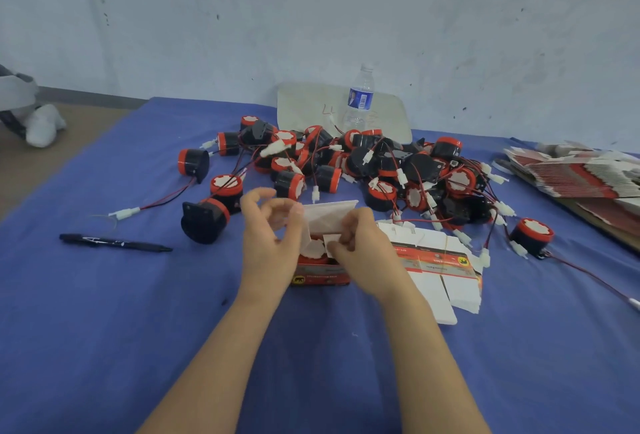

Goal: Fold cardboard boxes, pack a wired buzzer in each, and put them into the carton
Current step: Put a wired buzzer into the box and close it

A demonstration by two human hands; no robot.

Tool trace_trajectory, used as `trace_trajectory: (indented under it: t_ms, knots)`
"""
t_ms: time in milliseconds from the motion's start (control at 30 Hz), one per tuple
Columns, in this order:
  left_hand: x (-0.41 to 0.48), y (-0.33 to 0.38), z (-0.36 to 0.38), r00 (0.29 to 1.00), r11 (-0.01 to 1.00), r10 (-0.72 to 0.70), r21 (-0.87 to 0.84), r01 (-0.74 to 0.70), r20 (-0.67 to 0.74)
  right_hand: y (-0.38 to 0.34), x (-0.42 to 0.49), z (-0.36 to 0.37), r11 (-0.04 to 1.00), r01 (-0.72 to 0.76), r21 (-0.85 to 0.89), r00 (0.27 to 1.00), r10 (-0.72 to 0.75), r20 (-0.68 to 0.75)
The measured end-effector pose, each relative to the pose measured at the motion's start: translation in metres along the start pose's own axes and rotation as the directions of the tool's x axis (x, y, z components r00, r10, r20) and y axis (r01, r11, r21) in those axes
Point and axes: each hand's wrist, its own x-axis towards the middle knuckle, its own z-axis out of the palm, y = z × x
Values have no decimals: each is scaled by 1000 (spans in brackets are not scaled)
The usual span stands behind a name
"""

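A small red cardboard box (320, 276) stands upright on the blue cloth in front of me, its white top lid (329, 215) raised. Inside it sits a buzzer (313, 253) with a red rim and white face. My left hand (268, 239) is at the box's left side, fingers curled near the left flap. My right hand (360, 243) pinches a small white side flap (330, 239) over the opening. A pile of black and red wired buzzers (363, 167) lies behind the box. Flat unfolded boxes (436, 271) lie just to the right.
A black pen (114, 243) lies at the left. A water bottle (358, 99) stands at the back before a white board (311, 108). A stack of flat red and white boxes (581, 174) fills the right edge. A loose buzzer (531, 236) lies at the right.
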Motion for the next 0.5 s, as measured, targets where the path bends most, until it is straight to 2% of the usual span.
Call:
trace_trajectory:
  t_ms: [133, 200, 300, 367, 500]
  knots:
    - [0, -1, -3, 989, 999, -48, -7, 49, 137, 1, -2, 1, 994, 0, 108, 997, 8, -79]
    - [-1, -4, -4, 978, 996, -64, 77, 50, 196, 1, -2, 1, 993, 11, 115, 996, 0, -89]
    - [-2, -11, -5, 961, 981, -107, 186, 60, 254, 0, -2, -5, 991, -13, 136, 999, 19, -43]
    - [-5, -13, -5, 941, 978, -133, 193, 75, 310, 0, -4, -13, 986, -57, 158, 998, 58, 0]
    - [-7, -12, -5, 938, 982, -125, 172, 71, 323, 0, -9, -27, 945, -141, 296, 990, 127, 66]
